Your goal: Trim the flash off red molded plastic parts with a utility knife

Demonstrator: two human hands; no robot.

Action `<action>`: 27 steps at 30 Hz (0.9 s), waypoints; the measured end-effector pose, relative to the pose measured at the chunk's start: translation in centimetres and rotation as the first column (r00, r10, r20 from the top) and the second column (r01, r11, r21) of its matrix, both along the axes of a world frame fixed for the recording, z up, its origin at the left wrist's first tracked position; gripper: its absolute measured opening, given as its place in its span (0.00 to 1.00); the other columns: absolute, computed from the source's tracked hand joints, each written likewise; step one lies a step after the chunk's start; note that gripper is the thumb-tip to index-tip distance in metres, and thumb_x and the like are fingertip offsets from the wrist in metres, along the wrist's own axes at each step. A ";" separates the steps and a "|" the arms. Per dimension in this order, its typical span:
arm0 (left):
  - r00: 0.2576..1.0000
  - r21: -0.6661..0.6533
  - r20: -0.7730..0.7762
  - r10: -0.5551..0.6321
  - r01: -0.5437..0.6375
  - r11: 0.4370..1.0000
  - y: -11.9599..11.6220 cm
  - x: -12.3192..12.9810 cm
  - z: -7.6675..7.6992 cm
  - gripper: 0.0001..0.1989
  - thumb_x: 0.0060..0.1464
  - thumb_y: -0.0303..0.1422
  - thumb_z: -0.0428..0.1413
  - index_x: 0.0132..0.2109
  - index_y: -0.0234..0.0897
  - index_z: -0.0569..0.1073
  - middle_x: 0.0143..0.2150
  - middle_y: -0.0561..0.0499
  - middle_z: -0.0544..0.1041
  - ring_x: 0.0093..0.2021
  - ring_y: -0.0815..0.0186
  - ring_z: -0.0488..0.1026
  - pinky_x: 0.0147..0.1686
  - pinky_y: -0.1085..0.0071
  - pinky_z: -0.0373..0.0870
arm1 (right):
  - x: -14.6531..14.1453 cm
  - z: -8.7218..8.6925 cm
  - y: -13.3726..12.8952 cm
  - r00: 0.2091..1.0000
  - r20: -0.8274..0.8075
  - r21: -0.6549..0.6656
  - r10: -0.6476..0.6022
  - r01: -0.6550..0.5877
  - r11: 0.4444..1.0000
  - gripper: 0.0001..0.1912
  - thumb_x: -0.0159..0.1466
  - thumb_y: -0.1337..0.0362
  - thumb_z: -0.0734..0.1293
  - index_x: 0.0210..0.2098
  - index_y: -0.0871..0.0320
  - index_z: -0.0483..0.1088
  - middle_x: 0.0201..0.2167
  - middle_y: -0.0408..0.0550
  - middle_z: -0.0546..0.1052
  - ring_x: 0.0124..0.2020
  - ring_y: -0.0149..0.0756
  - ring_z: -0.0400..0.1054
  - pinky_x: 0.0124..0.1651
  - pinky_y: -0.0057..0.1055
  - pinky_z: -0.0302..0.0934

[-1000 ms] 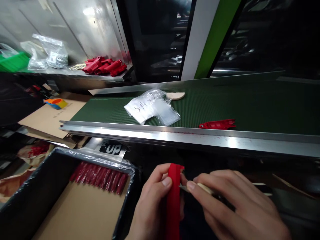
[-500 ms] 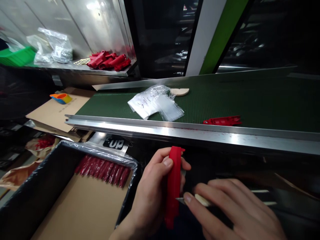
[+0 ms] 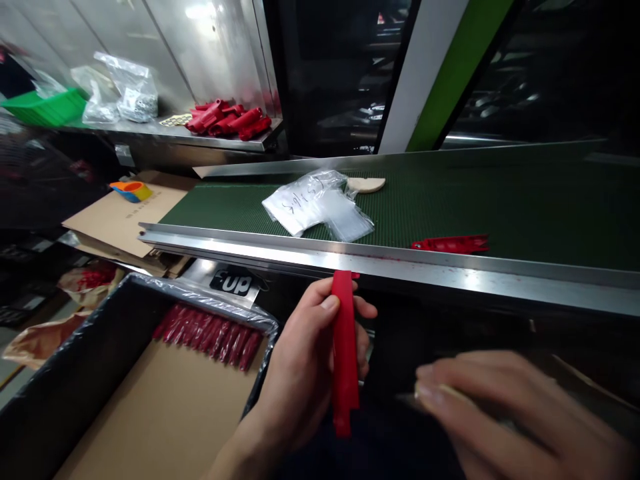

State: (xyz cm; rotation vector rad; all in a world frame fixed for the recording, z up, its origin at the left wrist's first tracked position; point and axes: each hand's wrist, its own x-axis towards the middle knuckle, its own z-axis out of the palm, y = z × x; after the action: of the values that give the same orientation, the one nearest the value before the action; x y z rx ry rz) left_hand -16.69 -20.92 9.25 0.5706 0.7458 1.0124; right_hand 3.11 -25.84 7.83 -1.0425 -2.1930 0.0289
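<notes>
My left hand (image 3: 300, 360) is closed round a long red plastic part (image 3: 344, 347), held nearly upright in front of the conveyor's metal edge, thumb on its near face. To the right and apart from the part, my right hand (image 3: 500, 407) pinches a small knife (image 3: 407, 399), its pointed blade aimed left. Motion blurs this hand and the blade, and the fingers hide most of the handle. Another red plastic part (image 3: 450, 245) lies on the green conveyor belt (image 3: 525, 207) behind the metal edge.
Bagged red parts (image 3: 210, 337) line the far end of a lined box (image 3: 135, 407) at left. On the belt lie plastic bags (image 3: 320, 203) and a pale half-round piece (image 3: 367, 185). A steel shelf (image 3: 170, 133) holds red parts (image 3: 227, 120) and a green bin (image 3: 47, 107).
My right hand has drawn the knife away from the red part, moving right. The left hand has raised the part slightly and turned it, so a broader face shows.
</notes>
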 end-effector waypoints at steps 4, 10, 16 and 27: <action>0.995 0.031 -0.064 -0.071 0.073 0.997 -1.2 -0.3 -0.4 0.14 0.57 0.36 0.60 0.49 0.41 0.67 0.43 0.51 0.71 0.26 0.75 0.66 0.24 0.77 0.63 | 0.1 0.6 1.1 0.997 -0.004 0.039 -0.072 0.072 0.997 0.26 0.60 0.77 0.64 0.56 0.56 0.70 0.46 0.53 0.74 0.48 0.41 0.69 0.43 0.37 0.67; 0.982 0.044 -0.150 -0.115 0.123 0.991 -2.5 -0.4 -0.1 0.15 0.53 0.36 0.64 0.44 0.40 0.69 0.37 0.53 0.69 0.26 0.78 0.62 0.25 0.79 0.59 | -1.0 0.8 2.0 0.991 0.072 0.031 -0.111 0.109 0.994 0.26 0.62 0.74 0.64 0.60 0.54 0.66 0.49 0.53 0.73 0.50 0.42 0.68 0.46 0.39 0.65; 0.983 0.110 -0.166 -0.078 0.097 0.989 -2.5 -0.2 -0.3 0.13 0.54 0.36 0.64 0.43 0.41 0.71 0.36 0.52 0.70 0.28 0.77 0.63 0.29 0.77 0.60 | -0.7 0.7 2.1 0.989 0.113 0.040 -0.096 0.092 0.995 0.26 0.63 0.74 0.64 0.60 0.54 0.67 0.49 0.54 0.73 0.50 0.42 0.68 0.47 0.39 0.64; 0.943 0.017 -0.022 -0.331 0.332 0.943 -3.4 -0.9 -0.7 0.17 0.53 0.40 0.65 0.42 0.36 0.68 0.37 0.50 0.70 0.30 0.76 0.65 0.30 0.80 0.59 | 0.0 0.7 3.4 0.981 0.007 0.055 -0.195 0.194 0.979 0.21 0.64 0.77 0.62 0.56 0.60 0.70 0.44 0.53 0.73 0.47 0.38 0.67 0.46 0.35 0.62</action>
State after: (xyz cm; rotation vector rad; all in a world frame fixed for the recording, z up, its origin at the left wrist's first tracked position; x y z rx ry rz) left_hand -17.59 -24.33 8.59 0.6979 0.6300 0.7029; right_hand 3.09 -22.47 8.52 -1.2247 -2.0813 -0.1250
